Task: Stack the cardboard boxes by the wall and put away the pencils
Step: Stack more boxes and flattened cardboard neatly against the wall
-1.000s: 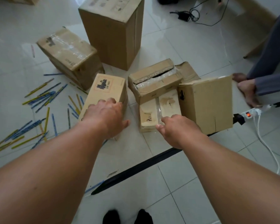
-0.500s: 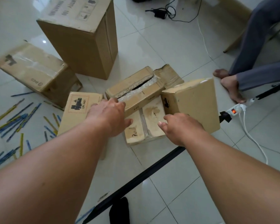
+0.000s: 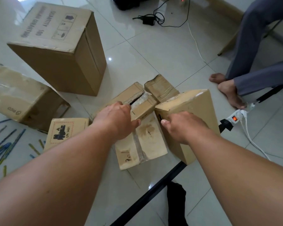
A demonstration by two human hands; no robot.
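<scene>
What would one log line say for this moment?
left hand: over torn box | right hand: at plain box | grips: unclear | pencils: scattered on floor

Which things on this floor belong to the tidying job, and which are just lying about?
Job: big box, taped box, labelled box, torn box, tilted box, flat box, pencils.
Lying about: power strip, charger, white cable.
</scene>
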